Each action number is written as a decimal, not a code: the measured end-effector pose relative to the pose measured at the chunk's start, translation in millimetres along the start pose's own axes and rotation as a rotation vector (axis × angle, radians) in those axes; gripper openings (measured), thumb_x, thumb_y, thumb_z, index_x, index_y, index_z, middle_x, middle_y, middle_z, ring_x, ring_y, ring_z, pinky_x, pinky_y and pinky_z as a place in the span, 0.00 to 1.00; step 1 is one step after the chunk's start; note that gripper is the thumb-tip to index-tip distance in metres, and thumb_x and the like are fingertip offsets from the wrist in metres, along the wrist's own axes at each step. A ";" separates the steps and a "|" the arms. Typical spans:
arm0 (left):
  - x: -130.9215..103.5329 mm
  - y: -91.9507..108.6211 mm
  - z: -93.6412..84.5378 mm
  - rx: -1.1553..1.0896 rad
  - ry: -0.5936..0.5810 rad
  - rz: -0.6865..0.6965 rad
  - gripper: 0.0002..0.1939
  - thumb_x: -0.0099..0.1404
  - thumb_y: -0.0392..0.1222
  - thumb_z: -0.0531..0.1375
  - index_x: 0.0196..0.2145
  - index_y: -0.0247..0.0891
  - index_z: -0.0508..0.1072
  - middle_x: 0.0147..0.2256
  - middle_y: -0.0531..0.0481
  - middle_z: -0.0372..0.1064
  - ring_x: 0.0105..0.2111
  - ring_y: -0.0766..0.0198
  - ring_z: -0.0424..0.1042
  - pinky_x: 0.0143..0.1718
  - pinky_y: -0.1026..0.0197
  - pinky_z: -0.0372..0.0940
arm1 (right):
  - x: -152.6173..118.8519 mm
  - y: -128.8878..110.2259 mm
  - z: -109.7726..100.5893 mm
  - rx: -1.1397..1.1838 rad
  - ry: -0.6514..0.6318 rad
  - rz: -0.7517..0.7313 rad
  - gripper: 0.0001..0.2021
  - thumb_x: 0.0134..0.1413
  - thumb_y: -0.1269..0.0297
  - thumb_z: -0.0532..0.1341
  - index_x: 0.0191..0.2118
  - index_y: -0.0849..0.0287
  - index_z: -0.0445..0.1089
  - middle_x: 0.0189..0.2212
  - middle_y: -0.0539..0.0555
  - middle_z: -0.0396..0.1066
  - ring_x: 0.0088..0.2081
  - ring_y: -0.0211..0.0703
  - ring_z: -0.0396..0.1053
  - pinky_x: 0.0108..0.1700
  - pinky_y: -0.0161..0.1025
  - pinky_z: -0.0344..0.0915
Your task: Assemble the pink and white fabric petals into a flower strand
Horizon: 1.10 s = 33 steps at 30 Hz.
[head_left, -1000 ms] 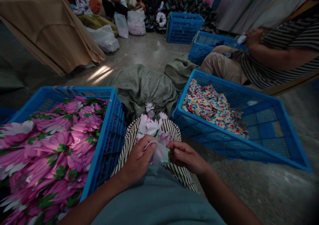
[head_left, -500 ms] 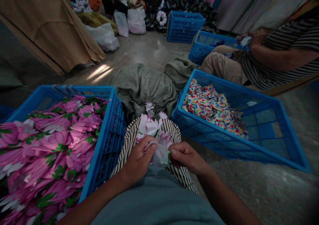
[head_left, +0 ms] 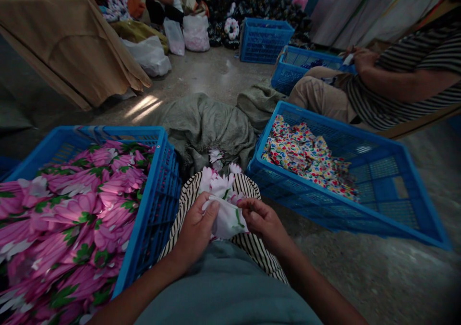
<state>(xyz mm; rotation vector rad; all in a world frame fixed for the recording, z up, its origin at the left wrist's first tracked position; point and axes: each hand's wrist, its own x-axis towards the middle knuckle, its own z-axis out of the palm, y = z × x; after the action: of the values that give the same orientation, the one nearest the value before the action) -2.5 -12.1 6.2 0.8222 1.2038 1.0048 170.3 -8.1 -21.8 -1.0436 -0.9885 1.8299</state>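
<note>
My left hand (head_left: 197, 226) pinches the left edge of a white fabric flower piece (head_left: 227, 218) with green marks, between thumb and fingers. Curled at the piece's right edge is my right hand (head_left: 264, 222), its thumb and forefinger closed on the cloth. More white and pink flower pieces (head_left: 217, 183) lie on my lap, over black-and-white striped cloth (head_left: 189, 190). To my left, a blue crate (head_left: 153, 210) is heaped with pink petal-shaped fabric pieces (head_left: 88, 205) bearing green leaf shapes.
At right, a blue crate (head_left: 392, 147) holds colourful printed fabric pieces (head_left: 306, 157). Beyond it sits a person in a striped shirt (head_left: 403, 66). Grey-green sacking (head_left: 212, 121) lies ahead. Farther back are blue crates (head_left: 266, 39), white bags (head_left: 196, 32) and a brown-draped table (head_left: 61, 42).
The white fabric piece is now spread flatter, with more of its green marks showing. My right hand has shifted slightly up along its edge, and my left hand slightly left.
</note>
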 end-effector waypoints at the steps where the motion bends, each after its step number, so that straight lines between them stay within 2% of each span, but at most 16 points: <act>1: 1.4 -0.8 1.6 -0.090 0.015 -0.038 0.09 0.59 0.48 0.55 0.30 0.39 0.63 0.22 0.58 0.62 0.20 0.71 0.61 0.23 0.69 0.56 | 0.8 2.4 0.8 -0.036 0.025 -0.029 0.18 0.44 0.51 0.62 0.38 0.60 0.67 0.22 0.46 0.55 0.18 0.29 0.47 0.19 0.30 0.43; 4: 5.6 -3.8 4.2 -0.257 0.054 -0.099 0.09 0.58 0.46 0.57 0.30 0.39 0.63 0.23 0.59 0.64 0.20 0.72 0.63 0.23 0.70 0.57 | 1.6 6.5 6.1 -0.099 0.074 -0.116 0.15 0.45 0.55 0.62 0.37 0.58 0.67 0.25 0.48 0.58 0.22 0.32 0.52 0.23 0.31 0.49; 8: 12.1 -12.5 2.9 -0.264 0.140 -0.098 0.10 0.56 0.46 0.59 0.31 0.39 0.62 0.22 0.59 0.63 0.20 0.72 0.63 0.21 0.70 0.57 | -0.7 4.8 21.0 -0.217 0.111 -0.199 0.10 0.46 0.58 0.61 0.33 0.58 0.64 0.23 0.47 0.57 0.24 0.34 0.54 0.25 0.32 0.51; 12: 20.0 -22.4 1.8 -0.266 0.239 -0.088 0.12 0.53 0.44 0.62 0.28 0.36 0.62 0.19 0.60 0.61 0.18 0.72 0.62 0.19 0.70 0.56 | 4.9 7.4 36.4 -0.439 -0.010 -0.212 0.10 0.44 0.61 0.63 0.30 0.58 0.61 0.22 0.45 0.56 0.22 0.34 0.52 0.24 0.33 0.50; 15: 23.6 -24.8 3.9 -0.398 0.217 -0.153 0.11 0.52 0.42 0.62 0.28 0.35 0.64 0.21 0.57 0.64 0.19 0.70 0.65 0.20 0.69 0.58 | 17.1 19.1 40.1 -0.633 -0.009 -0.216 0.13 0.39 0.64 0.66 0.29 0.58 0.60 0.24 0.46 0.58 0.25 0.35 0.54 0.26 0.33 0.51; 18: 24.3 -24.1 5.9 -0.543 0.167 -0.218 0.09 0.53 0.41 0.61 0.30 0.35 0.67 0.22 0.55 0.67 0.20 0.69 0.66 0.20 0.69 0.58 | 28.2 32.2 35.8 -0.689 0.037 -0.244 0.07 0.43 0.67 0.62 0.26 0.58 0.61 0.22 0.46 0.57 0.25 0.36 0.54 0.27 0.34 0.50; 20: 23.5 -23.2 5.8 -0.592 0.145 -0.256 0.08 0.53 0.40 0.62 0.30 0.34 0.68 0.21 0.54 0.68 0.19 0.70 0.66 0.18 0.69 0.58 | 32.4 37.5 30.7 -0.613 0.061 -0.236 0.07 0.47 0.67 0.59 0.23 0.59 0.61 0.20 0.45 0.55 0.24 0.35 0.52 0.27 0.34 0.49; 24: 20.4 -22.7 2.9 -0.603 0.109 -0.276 0.06 0.51 0.35 0.63 0.29 0.33 0.70 0.23 0.52 0.70 0.21 0.70 0.67 0.21 0.70 0.60 | 34.1 42.3 22.1 -0.120 0.125 -0.025 0.13 0.46 0.59 0.61 0.20 0.60 0.60 0.16 0.44 0.54 0.20 0.33 0.50 0.22 0.32 0.47; 26: 18.8 -22.9 1.7 -0.599 0.080 -0.269 0.06 0.50 0.33 0.63 0.29 0.32 0.71 0.25 0.50 0.70 0.23 0.69 0.68 0.24 0.69 0.63 | 33.5 45.0 20.7 0.045 0.144 0.034 0.15 0.44 0.55 0.63 0.21 0.60 0.60 0.16 0.44 0.56 0.19 0.31 0.50 0.21 0.31 0.47; 29: 17.8 -22.3 1.9 -0.604 0.052 -0.271 0.04 0.51 0.33 0.63 0.27 0.31 0.71 0.25 0.50 0.70 0.24 0.69 0.68 0.27 0.68 0.64 | 32.1 48.3 22.0 0.138 0.163 0.066 0.16 0.43 0.53 0.63 0.23 0.60 0.60 0.16 0.43 0.57 0.16 0.29 0.50 0.19 0.29 0.48; 33: 19.0 -20.6 4.1 -0.678 0.052 -0.294 0.03 0.52 0.31 0.61 0.28 0.32 0.71 0.26 0.50 0.70 0.25 0.69 0.68 0.27 0.68 0.65 | 31.0 46.0 24.2 0.248 0.150 0.139 0.17 0.42 0.52 0.63 0.24 0.58 0.57 0.12 0.41 0.53 0.11 0.26 0.43 0.12 0.28 0.41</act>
<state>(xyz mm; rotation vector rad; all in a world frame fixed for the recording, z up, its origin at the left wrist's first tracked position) 6.3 -1.6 -18.5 0.0840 0.8988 1.0936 126.1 -3.7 -63.0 -1.0988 -0.5962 1.8980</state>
